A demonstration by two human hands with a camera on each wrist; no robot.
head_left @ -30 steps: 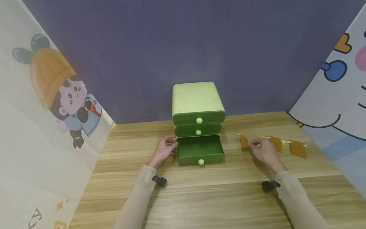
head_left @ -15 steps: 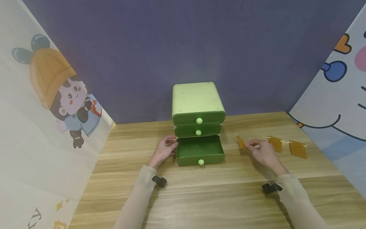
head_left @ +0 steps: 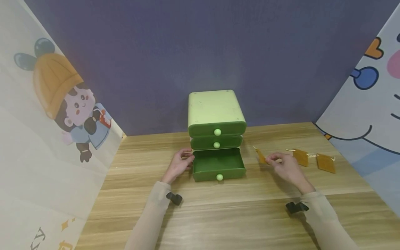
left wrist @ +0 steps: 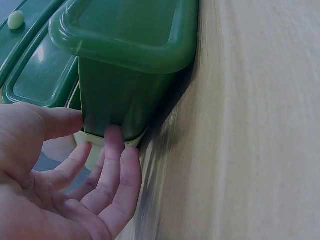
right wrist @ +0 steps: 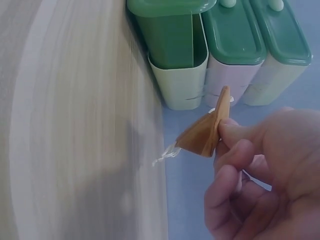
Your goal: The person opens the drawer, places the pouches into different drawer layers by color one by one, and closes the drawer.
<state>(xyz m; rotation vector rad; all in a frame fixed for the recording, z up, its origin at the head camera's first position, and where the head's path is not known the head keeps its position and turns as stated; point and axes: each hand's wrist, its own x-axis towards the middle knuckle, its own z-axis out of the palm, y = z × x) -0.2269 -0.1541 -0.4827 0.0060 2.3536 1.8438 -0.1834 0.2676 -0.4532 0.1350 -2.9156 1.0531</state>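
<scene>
Left hand point(head_left: 178, 166): fingers relaxed, tips against the side of the drawer point(head_left: 204, 175). Right hand point(head_left: 288, 168): thumb and fingers pinching one tan pouch point(right wrist: 202, 132), tilted, white cord hanging; held between the cabinet point(head_left: 215, 107) and two further pouches point(head_left: 300, 157), corded, flat on the table point(head_left: 218, 218). Drawer: green, lowest of three, pulled out. Cabinet: pale green top, round knobs, before a dark blue wall point(head_left: 150, 69).

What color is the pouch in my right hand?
Orange-brown; the pouch shows best in the right wrist view.
</scene>
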